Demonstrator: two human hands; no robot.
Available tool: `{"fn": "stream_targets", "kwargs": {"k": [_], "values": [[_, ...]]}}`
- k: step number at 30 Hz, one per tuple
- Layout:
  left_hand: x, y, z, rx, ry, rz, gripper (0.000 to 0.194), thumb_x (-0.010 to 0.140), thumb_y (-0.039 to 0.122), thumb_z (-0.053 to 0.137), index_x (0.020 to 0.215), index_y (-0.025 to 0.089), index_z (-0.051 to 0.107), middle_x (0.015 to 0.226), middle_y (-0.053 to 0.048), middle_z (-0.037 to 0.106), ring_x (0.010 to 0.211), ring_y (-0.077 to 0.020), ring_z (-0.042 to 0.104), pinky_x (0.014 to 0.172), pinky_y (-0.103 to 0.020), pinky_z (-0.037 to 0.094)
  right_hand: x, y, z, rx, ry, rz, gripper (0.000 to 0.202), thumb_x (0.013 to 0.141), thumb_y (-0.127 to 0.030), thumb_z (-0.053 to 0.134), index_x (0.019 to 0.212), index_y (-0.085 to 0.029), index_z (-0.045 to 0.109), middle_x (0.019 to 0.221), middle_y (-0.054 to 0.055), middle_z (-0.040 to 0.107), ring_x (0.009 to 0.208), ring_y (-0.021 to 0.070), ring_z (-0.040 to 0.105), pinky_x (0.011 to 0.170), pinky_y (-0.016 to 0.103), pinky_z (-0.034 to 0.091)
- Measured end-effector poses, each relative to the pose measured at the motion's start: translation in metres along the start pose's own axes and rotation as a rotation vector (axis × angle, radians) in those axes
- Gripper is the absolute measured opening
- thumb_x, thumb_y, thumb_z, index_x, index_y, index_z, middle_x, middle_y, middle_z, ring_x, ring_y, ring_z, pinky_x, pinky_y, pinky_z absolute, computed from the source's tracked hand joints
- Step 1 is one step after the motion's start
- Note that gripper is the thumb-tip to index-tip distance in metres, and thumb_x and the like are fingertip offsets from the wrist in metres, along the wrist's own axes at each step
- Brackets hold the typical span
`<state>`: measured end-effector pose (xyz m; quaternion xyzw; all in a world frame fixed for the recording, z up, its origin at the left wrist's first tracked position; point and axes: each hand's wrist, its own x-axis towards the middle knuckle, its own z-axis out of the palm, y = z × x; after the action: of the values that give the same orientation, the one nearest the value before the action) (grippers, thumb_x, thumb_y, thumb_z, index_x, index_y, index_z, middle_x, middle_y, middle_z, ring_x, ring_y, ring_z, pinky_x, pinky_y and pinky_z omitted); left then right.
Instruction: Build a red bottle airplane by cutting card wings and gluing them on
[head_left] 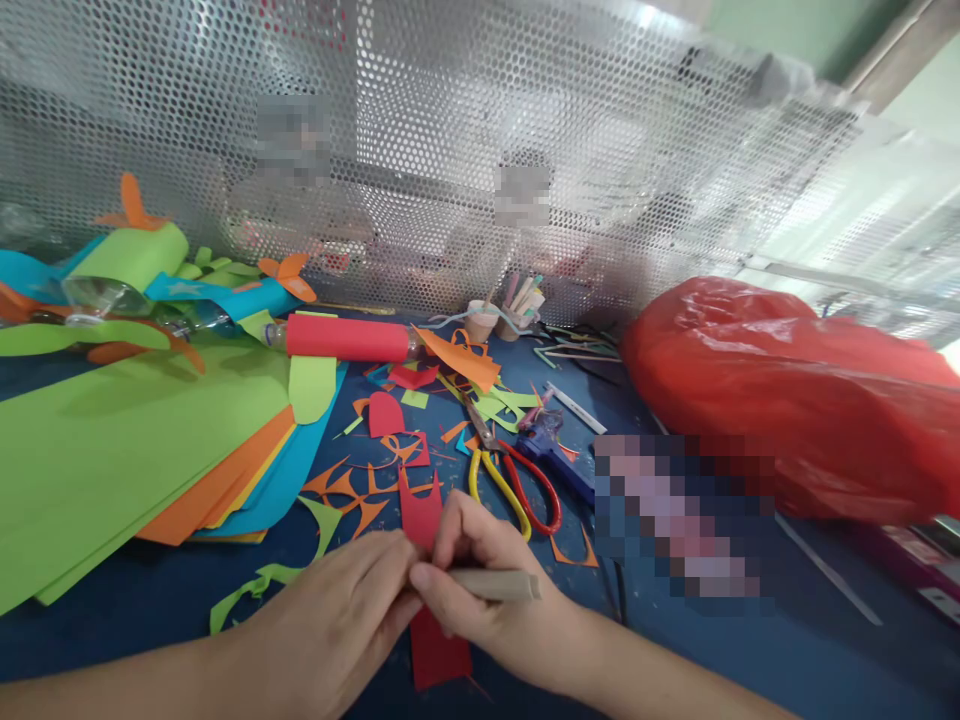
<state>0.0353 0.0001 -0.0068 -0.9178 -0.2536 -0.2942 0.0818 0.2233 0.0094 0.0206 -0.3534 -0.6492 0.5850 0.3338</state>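
A strip of red paper point(441, 650) lies on the blue table under both hands, its far end cut into points. My left hand point(349, 590) is closed at its left edge, fingers together and fingertips over the middle of the strip; they hide what lies beneath. In my right hand point(499, 590) a beige marker point(499, 584) is gripped between thumb and fingers, its tip hidden near my left fingertips. Just beyond lie scissors point(487, 430) with one yellow and one red handle. A rounded red cutout point(385, 414) rests among orange scraps point(341, 486).
Green, orange and blue paper sheets point(135, 430) are stacked at left, below bottle-and-paper airplanes point(345, 338). A blue glue gun point(555, 460) lies right of the scissors. Cups of markers point(517, 318) stand by the perforated metal screen point(420, 150), with people beyond. A red plastic bag point(787, 400) fills the right.
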Motion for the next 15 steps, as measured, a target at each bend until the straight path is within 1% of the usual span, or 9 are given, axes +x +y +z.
{"fn": "stream_targets", "kwargs": {"k": [2,4,6,8,9,11,13,15], "values": [[0.0,0.001,-0.003,-0.01,-0.06,0.0,0.034,0.093,0.014,0.023,0.099,0.02,0.055,0.083,-0.007,0.071,0.071,-0.022,0.067,0.064,-0.029,0.054,-0.001,0.002,-0.001,-0.011,-0.018,-0.001,0.027,0.085,-0.036,0.058,0.074,-0.021,0.039,0.058,-0.008,0.039,0.046,0.0049,0.031,0.041,0.018,0.023],[0.0,0.002,-0.002,-0.036,-0.113,-0.009,0.033,0.092,0.012,0.025,0.106,0.018,0.054,0.091,-0.008,0.072,0.078,-0.0226,0.069,0.069,-0.03,0.056,0.0,0.004,-0.002,0.037,-0.029,0.008,0.027,0.085,-0.036,0.058,0.074,-0.021,0.038,0.058,-0.008,0.04,0.045,0.0046,0.032,0.041,0.017,0.023],[-0.001,0.001,0.0,-0.089,-0.176,-0.064,0.033,0.09,0.011,0.029,0.113,0.019,0.051,0.099,-0.008,0.072,0.087,-0.0226,0.069,0.078,-0.031,0.055,0.001,0.005,-0.002,0.103,-0.043,0.014,0.027,0.086,-0.036,0.058,0.075,-0.021,0.038,0.057,-0.008,0.043,0.045,0.0046,0.036,0.041,0.017,0.026],[0.001,0.0,0.002,-0.153,-0.237,-0.14,0.033,0.089,0.009,0.03,0.112,0.02,0.051,0.099,-0.007,0.072,0.089,-0.0215,0.068,0.08,-0.032,0.055,0.003,0.007,-0.002,0.154,-0.034,0.005,0.028,0.086,-0.036,0.058,0.076,-0.021,0.038,0.056,-0.008,0.046,0.044,0.0047,0.04,0.042,0.016,0.028],[0.003,-0.001,0.002,-0.179,-0.257,-0.173,0.032,0.089,0.009,0.029,0.109,0.02,0.052,0.098,-0.006,0.071,0.087,-0.0207,0.068,0.079,-0.032,0.055,0.004,0.009,-0.002,0.172,-0.022,-0.001,0.028,0.086,-0.037,0.059,0.076,-0.021,0.038,0.056,-0.008,0.047,0.044,0.0046,0.041,0.042,0.016,0.029],[0.007,-0.001,0.0,-0.206,-0.272,-0.207,0.031,0.091,0.009,0.026,0.103,0.02,0.052,0.094,-0.005,0.071,0.081,-0.0196,0.069,0.073,-0.031,0.056,0.005,0.011,-0.001,0.202,0.0,-0.005,0.028,0.087,-0.038,0.058,0.076,-0.021,0.039,0.053,-0.008,0.048,0.043,0.0043,0.042,0.042,0.016,0.029],[0.01,-0.001,-0.002,-0.219,-0.259,-0.223,0.03,0.094,0.012,0.023,0.1,0.021,0.051,0.091,-0.005,0.071,0.078,-0.019,0.068,0.068,-0.03,0.056,0.006,0.012,-0.001,0.227,0.007,0.003,0.027,0.088,-0.039,0.056,0.076,-0.02,0.04,0.052,-0.008,0.048,0.043,0.0041,0.042,0.041,0.015,0.029],[0.012,-0.001,-0.004,-0.242,-0.237,-0.233,0.03,0.096,0.017,0.021,0.099,0.022,0.05,0.09,-0.005,0.07,0.077,-0.0187,0.068,0.067,-0.029,0.056,0.006,0.012,-0.001,0.248,-0.004,0.009,0.027,0.089,-0.039,0.055,0.077,-0.02,0.041,0.052,-0.008,0.048,0.043,0.0038,0.042,0.041,0.014,0.028]]}}
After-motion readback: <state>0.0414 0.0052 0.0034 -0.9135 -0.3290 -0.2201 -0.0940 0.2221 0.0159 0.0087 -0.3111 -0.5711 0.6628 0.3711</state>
